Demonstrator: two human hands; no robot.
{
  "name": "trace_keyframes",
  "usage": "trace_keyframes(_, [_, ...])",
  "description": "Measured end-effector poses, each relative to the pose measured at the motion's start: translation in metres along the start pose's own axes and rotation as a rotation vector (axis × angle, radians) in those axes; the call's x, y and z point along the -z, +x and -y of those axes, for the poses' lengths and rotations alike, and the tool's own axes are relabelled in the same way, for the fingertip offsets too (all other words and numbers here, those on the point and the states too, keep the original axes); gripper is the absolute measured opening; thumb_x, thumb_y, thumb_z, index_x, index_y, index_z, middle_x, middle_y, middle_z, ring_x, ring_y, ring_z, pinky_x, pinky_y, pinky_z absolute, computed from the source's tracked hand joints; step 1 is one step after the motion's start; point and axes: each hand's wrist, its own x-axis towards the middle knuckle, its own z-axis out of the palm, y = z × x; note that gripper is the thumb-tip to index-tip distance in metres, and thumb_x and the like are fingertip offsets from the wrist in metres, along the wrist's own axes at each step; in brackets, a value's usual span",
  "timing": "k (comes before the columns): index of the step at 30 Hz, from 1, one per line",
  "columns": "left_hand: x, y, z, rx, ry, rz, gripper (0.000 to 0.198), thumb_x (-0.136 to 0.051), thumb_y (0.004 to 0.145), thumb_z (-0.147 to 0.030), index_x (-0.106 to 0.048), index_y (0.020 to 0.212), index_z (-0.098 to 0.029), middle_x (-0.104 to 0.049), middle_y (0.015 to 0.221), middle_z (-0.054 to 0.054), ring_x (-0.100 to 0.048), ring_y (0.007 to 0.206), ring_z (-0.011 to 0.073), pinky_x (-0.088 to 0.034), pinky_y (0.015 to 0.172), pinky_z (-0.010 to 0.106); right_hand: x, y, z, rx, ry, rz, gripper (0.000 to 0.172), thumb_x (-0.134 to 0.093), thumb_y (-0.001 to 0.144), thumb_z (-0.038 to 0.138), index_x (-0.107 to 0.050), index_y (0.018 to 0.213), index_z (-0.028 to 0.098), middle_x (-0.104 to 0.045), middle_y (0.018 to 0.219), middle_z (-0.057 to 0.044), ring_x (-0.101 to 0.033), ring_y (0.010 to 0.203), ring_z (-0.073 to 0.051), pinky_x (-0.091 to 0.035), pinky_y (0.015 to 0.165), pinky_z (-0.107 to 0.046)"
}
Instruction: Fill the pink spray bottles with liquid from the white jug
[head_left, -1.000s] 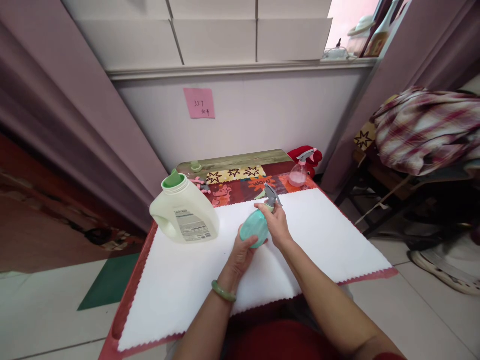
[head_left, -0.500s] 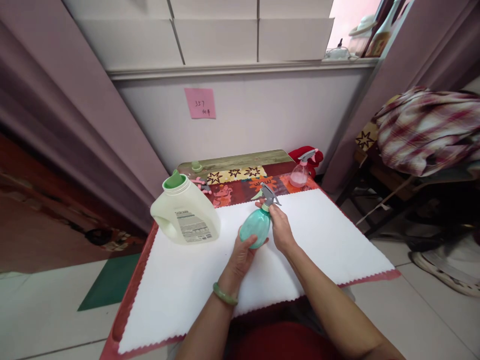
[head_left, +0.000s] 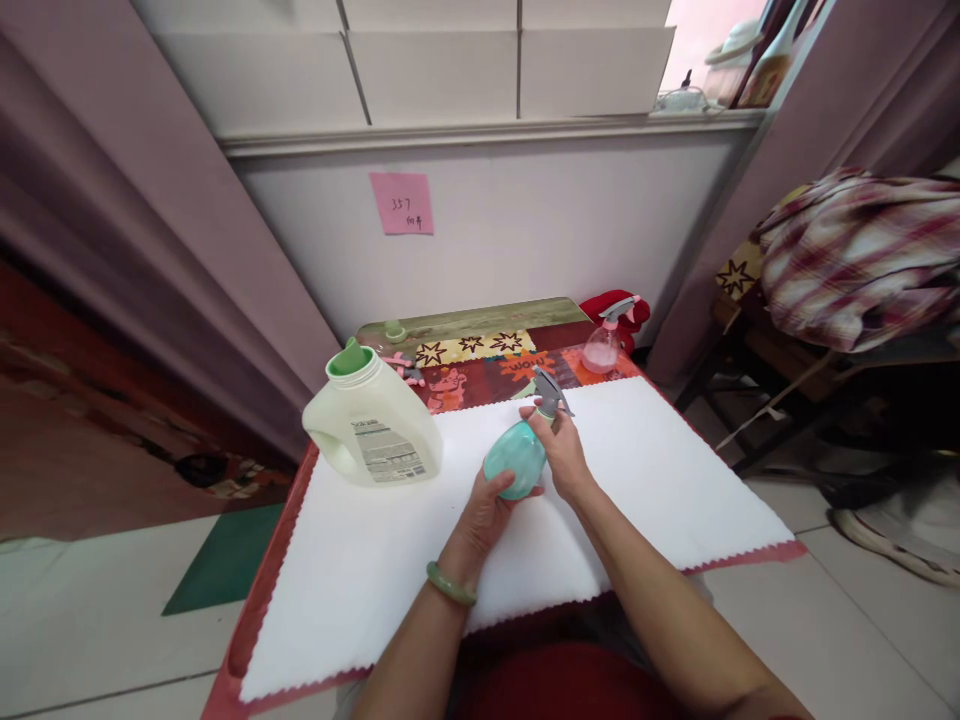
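- Teal plastic met us first: the spray bottle (head_left: 513, 462) was over the middle of the white mat (head_left: 675, 480), our landmark, tilted so that its grey spray head (head_left: 551, 390) pointed up toward the mat's far edge. We could not tell whether its base touched the mat.
- We found the left hand (head_left: 489, 508) wrapped round the bottle's lower body, thumb on the near face, fingers curved to its roundness. We judged that this cradle bore the weight and kept the smooth body from turning.
- We recorded the right hand (head_left: 564, 455) gripping the neck just below the spray head, fingers closed in around it. That hold, in our opinion, gave control of the top; how tightly the top was seated we could not determine.
- We noted the pale jug (head_left: 397, 415) upright on the mat's left part, apart from both hands, its mouth uncovered. We supposed it stood there to leave the forearms room.
- Beyond the mat's far edge, toward the left, we logged a small green cap (head_left: 395, 331), perhaps the jug's, presumably laid out of the way.
- Beyond the mat's far right corner, we observed a pink sprayer (head_left: 602, 350) upright, probably parked where elbows would not knock it.
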Motion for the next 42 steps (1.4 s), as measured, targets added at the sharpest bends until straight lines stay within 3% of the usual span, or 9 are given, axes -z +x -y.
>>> trace_keyframes(3, [0.000, -0.002, -0.002, 0.007, 0.006, 0.036, 0.061, -0.082, 0.075, -0.036, -0.065, 0.130, -0.015, -0.073, 0.113, 0.015, -0.070, 0.098, 0.0307, -0.060, 0.081, 0.046, 0.005, -0.005, 0.008, -0.021, 0.071, 0.172, 0.049, -0.069, 0.087, 0.064, -0.073, 0.113, 0.023, -0.078, 0.112, -0.009, -0.069, 0.110, -0.031, -0.052, 0.092, -0.043])
trace_keyframes(8, [0.002, -0.003, -0.003, 0.033, 0.005, 0.080, 0.057, -0.080, 0.076, -0.041, -0.068, 0.126, -0.018, -0.073, 0.110, 0.014, -0.071, 0.093, 0.0296, -0.060, 0.077, 0.044, 0.019, -0.005, 0.015, -0.051, 0.128, 0.349, 0.050, -0.071, 0.087, 0.062, -0.073, 0.121, 0.025, -0.075, 0.126, -0.010, -0.070, 0.105, -0.030, -0.053, 0.091, -0.043])
trace_keyframes(12, [0.003, -0.001, -0.001, 0.032, 0.013, 0.080, 0.055, -0.080, 0.077, -0.037, -0.067, 0.128, -0.017, -0.072, 0.111, 0.015, -0.070, 0.096, 0.0305, -0.060, 0.079, 0.046, 0.023, -0.002, 0.015, 0.009, 0.065, 0.265, 0.042, -0.078, 0.083, 0.057, -0.076, 0.110, 0.025, -0.077, 0.123, -0.008, -0.070, 0.098, -0.028, -0.053, 0.087, -0.041])
trace_keyframes(18, [0.005, 0.001, 0.003, 0.011, -0.001, 0.063, 0.058, -0.079, 0.079, -0.031, -0.063, 0.134, -0.019, -0.072, 0.120, 0.014, -0.069, 0.103, 0.0294, -0.058, 0.087, 0.045, 0.015, -0.002, 0.015, 0.059, 0.039, 0.142, 0.040, -0.081, 0.080, 0.052, -0.074, 0.107, 0.022, -0.079, 0.114, -0.010, -0.068, 0.112, -0.031, -0.050, 0.097, -0.043])
trace_keyframes(21, [0.006, 0.001, 0.002, 0.043, -0.019, 0.095, 0.062, -0.078, 0.079, -0.051, -0.065, 0.128, -0.015, -0.075, 0.104, 0.014, -0.072, 0.085, 0.0270, -0.058, 0.072, 0.038, 0.014, -0.005, 0.017, 0.065, 0.029, 0.192, 0.043, -0.079, 0.083, 0.053, -0.070, 0.112, 0.023, -0.077, 0.116, -0.010, -0.069, 0.110, -0.029, -0.051, 0.095, -0.041])
trace_keyframes(25, [0.006, 0.000, -0.001, 0.179, -0.030, 0.188, 0.091, -0.053, 0.077, -0.088, -0.069, 0.117, -0.008, -0.074, 0.082, 0.017, -0.065, 0.053, 0.0228, -0.046, 0.045, 0.031, 0.019, -0.008, 0.025, 0.039, 0.028, 0.438, 0.047, -0.074, 0.088, 0.057, -0.068, 0.120, 0.024, -0.076, 0.120, -0.010, -0.071, 0.102, -0.027, -0.054, 0.091, -0.042])
trace_keyframes(29, [0.005, 0.000, -0.007, 0.368, -0.024, 0.275, 0.106, -0.030, 0.078, -0.096, -0.071, 0.104, -0.002, -0.071, 0.072, 0.019, -0.059, 0.040, 0.0201, -0.032, 0.033, 0.028, 0.019, -0.007, 0.032, 0.074, 0.050, 0.563, 0.038, -0.078, 0.085, 0.056, -0.074, 0.103, 0.023, -0.077, 0.113, -0.009, -0.069, 0.114, -0.030, -0.051, 0.101, -0.044])
trace_keyframes(34, [0.005, -0.001, -0.013, 0.470, -0.026, 0.323, 0.110, -0.025, 0.078, -0.097, -0.072, 0.106, -0.002, -0.072, 0.072, 0.018, -0.056, 0.037, 0.0182, -0.028, 0.031, 0.027, 0.012, -0.008, 0.036, 0.054, 0.089, 0.549, 0.033, -0.081, 0.082, 0.054, -0.073, 0.090, 0.023, -0.080, 0.101, -0.007, -0.072, 0.107, -0.027, -0.053, 0.096, -0.041])
trace_keyframes(42, [0.003, 0.000, -0.010, 0.372, -0.046, 0.263, 0.100, -0.032, 0.082, -0.093, -0.073, 0.100, -0.004, -0.071, 0.072, 0.018, -0.059, 0.043, 0.0180, -0.030, 0.035, 0.027, 0.003, -0.014, 0.038, 0.019, -0.024, 0.381, 0.036, -0.076, 0.083, 0.056, -0.068, 0.082, 0.021, -0.080, 0.115, -0.009, -0.071, 0.086, -0.022, -0.053, 0.076, -0.034])
